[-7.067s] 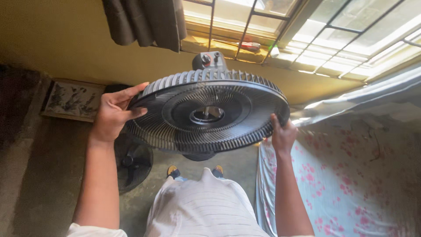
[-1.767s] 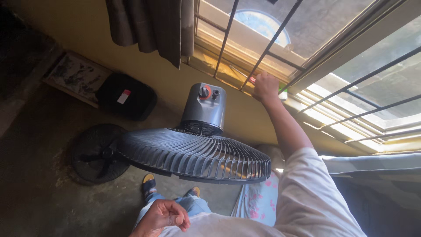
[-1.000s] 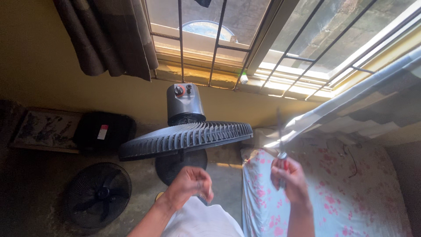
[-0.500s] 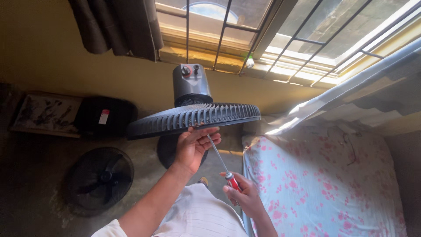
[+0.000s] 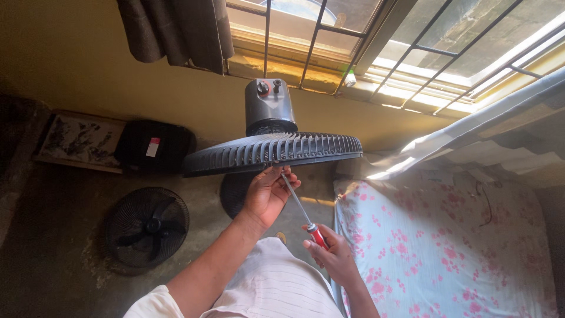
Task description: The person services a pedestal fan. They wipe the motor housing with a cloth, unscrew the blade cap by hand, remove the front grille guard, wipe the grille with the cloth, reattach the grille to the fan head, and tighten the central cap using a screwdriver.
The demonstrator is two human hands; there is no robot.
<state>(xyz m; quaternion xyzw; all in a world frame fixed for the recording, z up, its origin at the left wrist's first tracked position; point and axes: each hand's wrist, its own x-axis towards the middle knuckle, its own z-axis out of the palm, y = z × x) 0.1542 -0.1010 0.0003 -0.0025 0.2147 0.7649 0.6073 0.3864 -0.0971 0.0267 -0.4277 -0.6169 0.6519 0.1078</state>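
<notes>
Dark grey ribbed fan grille [image 5: 273,152] at frame centre, my left hand [image 5: 268,193] cupped under its rim, my right hand [image 5: 334,254] closed around red-handled screwdriver [image 5: 303,213]

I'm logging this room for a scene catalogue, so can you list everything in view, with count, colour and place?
Fan grille: one, dark grey, centre, edge-on.
Motor housing: one, grey with two knobs, just beyond the grille.
Screwdriver: one, red handle and metal shaft, tip up at the grille's rim.
Second fan: one, black, on the floor at left.
Black bag: one, against the wall at left.
Framed picture: one, lying at far left.
Curtain: one, dark, top left.
Barred window: one, across the top.
Floral sheet: one, white with pink flowers, right.
Left hand: under the grille's rim, fingers at the screwdriver tip.
Right hand: gripping the handle.
</notes>
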